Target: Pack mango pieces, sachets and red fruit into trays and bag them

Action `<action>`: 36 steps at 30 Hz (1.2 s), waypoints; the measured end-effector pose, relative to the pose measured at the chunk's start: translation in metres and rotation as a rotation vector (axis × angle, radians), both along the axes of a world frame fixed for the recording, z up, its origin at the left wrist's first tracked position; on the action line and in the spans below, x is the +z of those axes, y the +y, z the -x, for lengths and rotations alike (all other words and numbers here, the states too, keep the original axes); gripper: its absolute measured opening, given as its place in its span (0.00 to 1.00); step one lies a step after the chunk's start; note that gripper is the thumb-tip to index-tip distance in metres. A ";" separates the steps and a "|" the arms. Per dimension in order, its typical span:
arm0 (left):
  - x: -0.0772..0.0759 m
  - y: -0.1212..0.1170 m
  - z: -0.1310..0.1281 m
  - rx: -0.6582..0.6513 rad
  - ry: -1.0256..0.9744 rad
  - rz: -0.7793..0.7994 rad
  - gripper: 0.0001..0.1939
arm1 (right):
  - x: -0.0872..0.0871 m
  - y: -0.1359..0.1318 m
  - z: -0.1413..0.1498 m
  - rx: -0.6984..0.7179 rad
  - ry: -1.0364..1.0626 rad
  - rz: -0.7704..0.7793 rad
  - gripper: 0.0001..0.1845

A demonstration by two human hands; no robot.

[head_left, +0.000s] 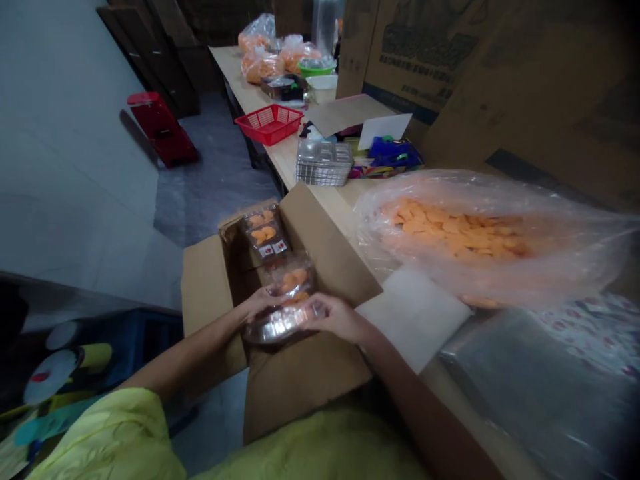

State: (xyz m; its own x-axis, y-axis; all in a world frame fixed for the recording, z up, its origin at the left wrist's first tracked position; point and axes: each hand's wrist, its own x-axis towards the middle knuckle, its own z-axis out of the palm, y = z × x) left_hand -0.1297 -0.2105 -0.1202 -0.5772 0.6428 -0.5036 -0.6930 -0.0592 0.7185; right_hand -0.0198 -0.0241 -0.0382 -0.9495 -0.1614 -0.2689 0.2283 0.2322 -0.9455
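Observation:
Both my hands hold a clear plastic container of orange snacks (287, 303) over an open cardboard box (300, 380). My left hand (260, 303) grips the container's left side with curled fingers. My right hand (335, 317) grips its right side. Inside the box, further back, lie other packed containers (265, 237) with small labels. To the right, on the wooden table (300, 150), a large clear plastic bag of orange snack pieces (475, 233) lies on its side.
A stack of empty clear containers (324, 162), a red basket (270, 123), bags of orange snacks (265, 60), bowls and big cardboard boxes (450, 60) stand along the table. A white sheet (415, 317) lies by the box. A red bin (160, 127) stands on the floor.

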 end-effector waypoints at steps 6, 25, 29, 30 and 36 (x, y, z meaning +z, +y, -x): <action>-0.010 0.001 -0.012 -0.165 0.225 -0.033 0.35 | -0.010 -0.004 -0.012 0.135 0.128 -0.538 0.09; -0.016 -0.010 -0.036 -0.226 0.124 -0.084 0.34 | 0.015 0.019 -0.025 0.329 0.292 -1.135 0.05; -0.013 -0.010 -0.039 -0.195 -0.221 -0.234 0.31 | 0.027 0.009 -0.025 0.282 0.291 -1.064 0.15; -0.015 -0.007 -0.038 -0.137 -0.294 -0.209 0.31 | 0.027 0.006 -0.022 0.269 0.334 -1.044 0.23; -0.036 0.021 -0.037 0.251 -0.453 0.187 0.24 | 0.003 -0.003 0.001 0.379 0.347 -0.945 0.33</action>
State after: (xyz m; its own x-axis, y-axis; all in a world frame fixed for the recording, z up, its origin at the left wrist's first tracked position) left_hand -0.0932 -0.1893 -0.1565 -0.4006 0.3888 -0.8297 -0.9162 -0.1626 0.3662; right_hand -0.0206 -0.0272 -0.0357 -0.9298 -0.3296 -0.1641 -0.2588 0.9021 -0.3454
